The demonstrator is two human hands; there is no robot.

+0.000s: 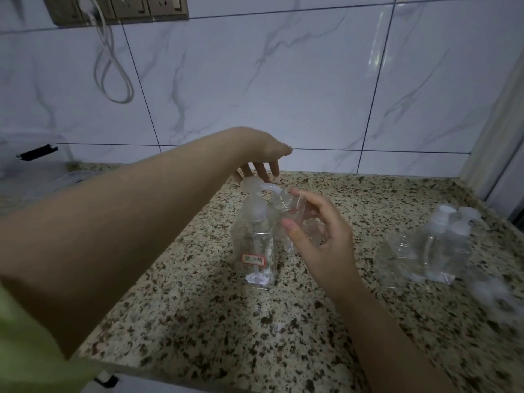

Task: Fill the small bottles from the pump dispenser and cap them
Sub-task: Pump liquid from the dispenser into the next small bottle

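Two hands meet at the clear square plastic pump dispenser (256, 248) on the speckled granite bench (198, 321): left hand (259, 154) fingers relaxed above its pump, right hand (320, 236) fingers gripping a small clear plastic bottle (292, 211) at its spout.

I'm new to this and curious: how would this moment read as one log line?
step: filling | left hand: open over pump dispenser head | right hand: holds small bottle tilted at spout | other bottles: waiting, right side of counter

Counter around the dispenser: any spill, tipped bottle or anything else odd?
No spill shows on the counter. The dispenser stands upright. The right hand holds a small bottle tilted at the spout, as filling needs; the left hand hovers over the pump. The bottles at right are too blurred to judge.
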